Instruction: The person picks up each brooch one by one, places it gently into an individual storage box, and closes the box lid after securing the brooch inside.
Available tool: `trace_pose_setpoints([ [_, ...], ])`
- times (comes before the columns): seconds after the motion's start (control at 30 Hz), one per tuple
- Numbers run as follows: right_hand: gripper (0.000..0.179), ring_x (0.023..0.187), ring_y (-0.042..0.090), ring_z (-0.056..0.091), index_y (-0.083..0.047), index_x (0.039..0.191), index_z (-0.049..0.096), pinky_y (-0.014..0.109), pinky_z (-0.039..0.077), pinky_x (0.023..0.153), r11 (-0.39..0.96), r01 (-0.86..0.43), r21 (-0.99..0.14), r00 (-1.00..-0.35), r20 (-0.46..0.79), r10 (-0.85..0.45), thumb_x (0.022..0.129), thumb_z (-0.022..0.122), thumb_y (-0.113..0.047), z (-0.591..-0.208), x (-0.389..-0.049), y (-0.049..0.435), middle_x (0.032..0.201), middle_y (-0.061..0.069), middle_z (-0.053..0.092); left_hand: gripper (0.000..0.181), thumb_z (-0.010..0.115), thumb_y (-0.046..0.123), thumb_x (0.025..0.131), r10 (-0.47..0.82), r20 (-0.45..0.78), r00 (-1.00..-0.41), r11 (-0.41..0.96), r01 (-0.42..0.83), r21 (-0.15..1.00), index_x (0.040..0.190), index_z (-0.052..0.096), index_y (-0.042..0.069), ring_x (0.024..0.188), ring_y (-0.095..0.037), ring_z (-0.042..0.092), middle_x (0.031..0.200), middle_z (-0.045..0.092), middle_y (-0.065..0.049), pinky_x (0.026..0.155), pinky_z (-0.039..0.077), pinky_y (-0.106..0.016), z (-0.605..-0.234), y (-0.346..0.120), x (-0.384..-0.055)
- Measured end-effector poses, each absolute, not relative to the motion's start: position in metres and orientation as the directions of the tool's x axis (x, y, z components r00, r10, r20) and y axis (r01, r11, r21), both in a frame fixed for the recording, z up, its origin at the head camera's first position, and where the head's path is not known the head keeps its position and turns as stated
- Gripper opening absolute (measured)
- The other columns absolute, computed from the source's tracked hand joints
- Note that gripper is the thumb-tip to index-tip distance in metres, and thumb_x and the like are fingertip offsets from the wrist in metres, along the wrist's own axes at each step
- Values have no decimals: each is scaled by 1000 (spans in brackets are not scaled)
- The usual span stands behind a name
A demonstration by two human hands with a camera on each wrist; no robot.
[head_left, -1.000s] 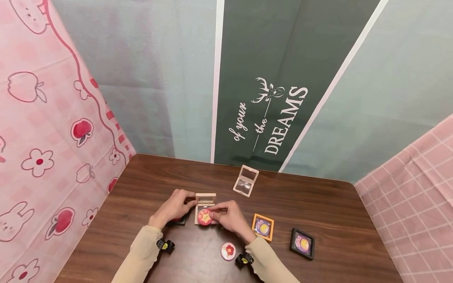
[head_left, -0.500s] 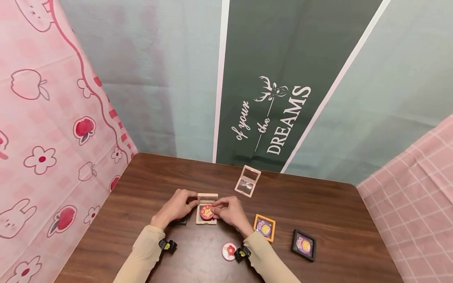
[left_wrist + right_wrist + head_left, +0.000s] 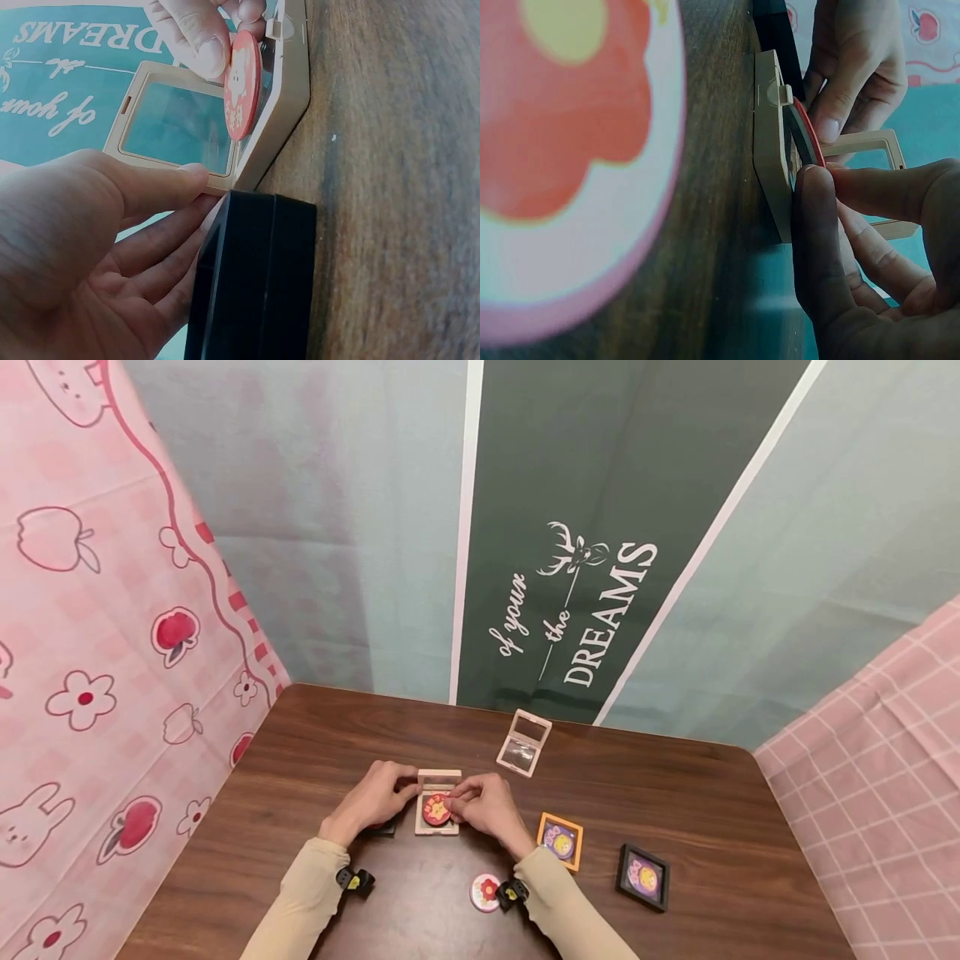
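Head view shows a flat, round red badge [image 3: 435, 810] over the base of an open, clear-windowed beige case [image 3: 437, 832]. The right hand [image 3: 486, 806] pinches its rim, thumb and finger nearly meeting — the left hand [image 3: 378, 793] grips the lid's edge. Right wrist view bares the badge's grey underside, tilted; left wrist view, a thick black block [image 3: 255, 277] mostly hidden overhead.

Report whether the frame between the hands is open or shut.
Open: the beige frame has its lid raised off its base.
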State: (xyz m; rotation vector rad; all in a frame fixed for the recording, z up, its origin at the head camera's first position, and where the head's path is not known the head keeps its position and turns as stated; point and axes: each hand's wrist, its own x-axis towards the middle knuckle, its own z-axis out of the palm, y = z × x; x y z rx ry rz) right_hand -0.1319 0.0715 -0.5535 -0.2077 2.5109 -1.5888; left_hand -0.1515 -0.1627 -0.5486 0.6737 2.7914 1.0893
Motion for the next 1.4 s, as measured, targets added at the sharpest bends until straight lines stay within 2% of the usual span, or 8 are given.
trace_pose_setpoints([
  [0.57,9,59,13,73,0,87,80,22,54,54,419,-29,-908,-978,-60,-197,89,84,-8,-551,-131,76,74,8,78,10,73,12,102,418,98,-903,629,365,686,94,77,15,66,-4,55,79,71,4,62,46,-24,-548,-163,-150],
  [0.67,15,58,10,68,-2,87,76,21,52,56,451,-56,-891,-982,-32,-184,88,86,-13,-550,-132,78,73,7,75,7,73,14,102,428,92,-899,604,361,710,95,76,14,69,-5,59,80,71,3,63,48,-23,-547,-163,-149],
  [0.77,28,68,11,65,-4,95,69,23,53,64,476,-92,-875,-983,4,-183,87,88,-23,-548,-132,80,83,8,72,7,76,17,100,450,99,-887,584,377,719,95,73,14,71,-7,60,81,70,3,64,50,-23,-547,-163,-148],
  [0.93,33,95,19,69,-11,116,71,34,56,86,467,-158,-870,-974,59,-220,100,74,-39,-547,-134,80,109,9,74,29,89,31,89,486,83,-870,584,394,710,102,70,14,75,-10,60,87,68,3,67,49,-24,-547,-164,-146],
  [1.03,32,104,21,70,-16,118,77,39,54,92,488,-202,-849,-967,95,-236,108,62,-42,-548,-136,79,113,5,77,53,98,37,78,504,63,-861,583,393,711,114,67,13,85,-12,64,98,71,2,76,53,-28,-548,-163,-144],
  [1.13,32,108,21,69,-15,116,79,40,53,95,499,-227,-836,-962,111,-251,110,59,-39,-549,-138,78,113,3,78,73,103,38,68,518,49,-854,595,401,697,123,64,12,98,-14,65,108,69,2,87,55,-35,-549,-162,-142],
  [1.23,32,111,21,70,-13,114,80,41,53,98,506,-257,-823,-952,127,-278,110,59,-37,-547,-138,78,114,3,78,79,105,36,65,520,44,-853,615,410,674,127,62,12,105,-16,62,112,67,2,93,55,-42,-550,-161,-141],
  [1.4,28,111,21,69,-15,112,79,41,51,101,498,-261,-827,-942,106,-318,108,62,-36,-544,-137,80,113,1,78,74,105,33,67,513,43,-857,635,413,653,125,63,13,105,-16,61,111,66,3,95,54,-45,-550,-162,-140],
])
